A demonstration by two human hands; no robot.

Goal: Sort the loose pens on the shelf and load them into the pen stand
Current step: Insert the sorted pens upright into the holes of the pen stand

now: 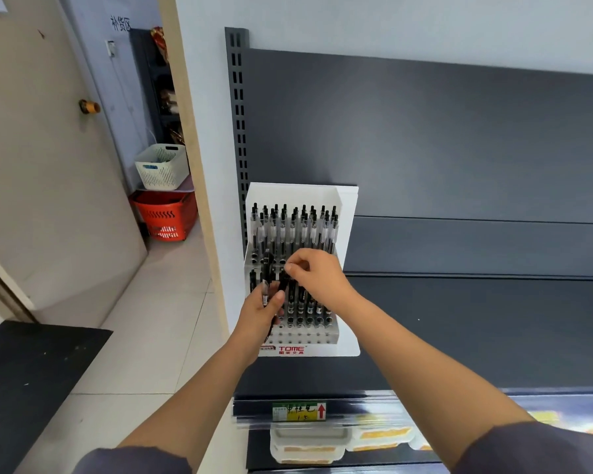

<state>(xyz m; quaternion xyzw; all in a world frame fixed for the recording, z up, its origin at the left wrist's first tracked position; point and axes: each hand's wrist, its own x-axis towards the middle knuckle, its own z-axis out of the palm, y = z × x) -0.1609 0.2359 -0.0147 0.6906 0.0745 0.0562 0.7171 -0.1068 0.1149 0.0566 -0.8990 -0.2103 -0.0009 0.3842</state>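
The pen stand (348, 234) at the left end of the shelf (459, 319) was largely loaded, its far rows full. The left hand (259, 313) gripped a few loose pens (267, 268) while the right hand (317, 271) pinched a black pen (283, 280) over the middle rows. Several near holes stood empty.

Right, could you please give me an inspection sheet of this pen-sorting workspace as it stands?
Surface: dark grey shelf; no loose pens seen lying on it.
Job's things: white pen stand at the shelf's left end; clear pens fill its back rows, black pens stand in front rows, some holes empty.
Clutter: nothing seen.
Fingers: left hand grips a bunch of pens; right hand pinches one black pen above the stand.
Cables: nothing seen.
Surroundings: price tag on the shelf edge, packs on the shelf below, red basket and white basket by the doorway at left.
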